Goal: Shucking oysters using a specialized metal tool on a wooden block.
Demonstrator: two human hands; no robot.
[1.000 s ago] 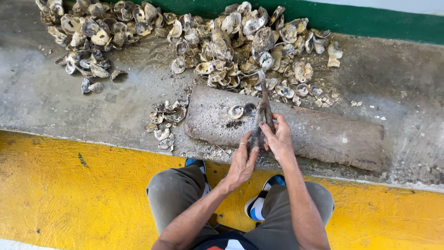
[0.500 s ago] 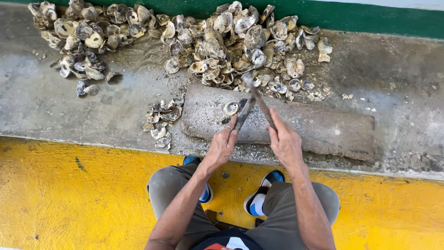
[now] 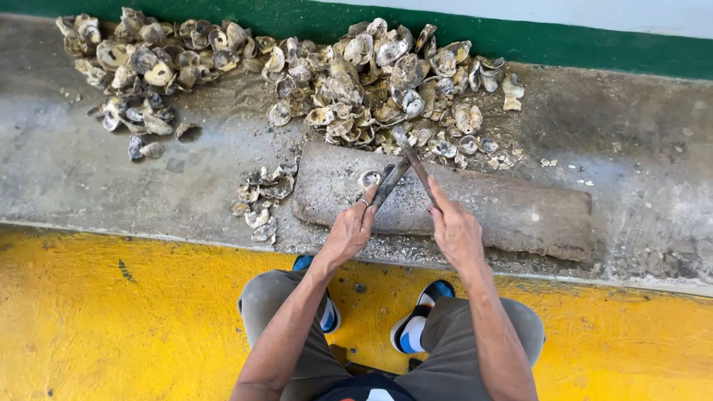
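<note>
Crouching over a worn, flat stone slab [image 3: 483,208] at centre frame, the person gripped a thin metal rod in each fist: left hand [image 3: 349,232] closed on a dark tool [image 3: 388,186], right hand [image 3: 454,232] closed on a second blade [image 3: 416,160], their tips crossing. One rough oyster shell [image 3: 368,178] lay on the slab. A big heap of shells [image 3: 379,82] filled the upper middle, seemingly unsorted; a small opened pile [image 3: 264,197] sat left of the slab.

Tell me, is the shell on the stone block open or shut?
Open. The shell lies on the stone block as a single half, pale inside facing up, just beyond the left hand.
</note>
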